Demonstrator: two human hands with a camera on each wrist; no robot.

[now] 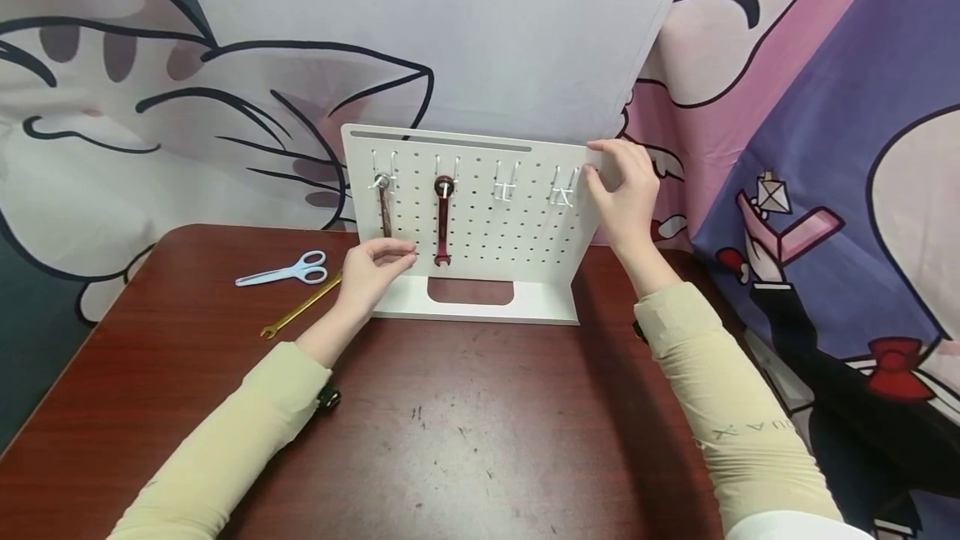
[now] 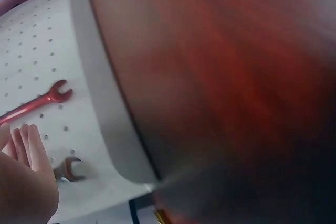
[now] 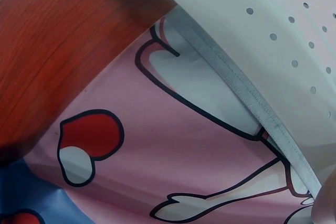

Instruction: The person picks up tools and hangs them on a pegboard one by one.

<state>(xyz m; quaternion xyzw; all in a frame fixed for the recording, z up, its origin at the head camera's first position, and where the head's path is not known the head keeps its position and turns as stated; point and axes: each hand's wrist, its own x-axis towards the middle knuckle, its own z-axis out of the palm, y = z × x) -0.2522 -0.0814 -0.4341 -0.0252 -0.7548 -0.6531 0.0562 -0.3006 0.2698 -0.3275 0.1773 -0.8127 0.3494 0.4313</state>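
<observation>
A white pegboard [image 1: 480,232] stands upright on the table, with white hooks along its upper part. From the two left hooks hang a silver wrench [image 1: 385,211] and a dark red wrench [image 1: 443,223]. My left hand [image 1: 369,273] is in front of the board's lower left, close below the silver wrench, its fingers loosely extended and holding nothing. In the left wrist view, the open jaw ends of the red wrench [image 2: 39,103] and silver wrench [image 2: 68,169] show beside the hand. My right hand [image 1: 628,190] grips the board's upper right corner between thumb and fingers.
Light blue scissors [image 1: 288,271] and a gold wrench [image 1: 300,307] lie on the brown table [image 1: 465,415] left of the board, the gold one partly behind my left hand. Two hooks on the right, including this white hook [image 1: 505,186], carry nothing. A printed cloth [image 1: 525,32] hangs behind.
</observation>
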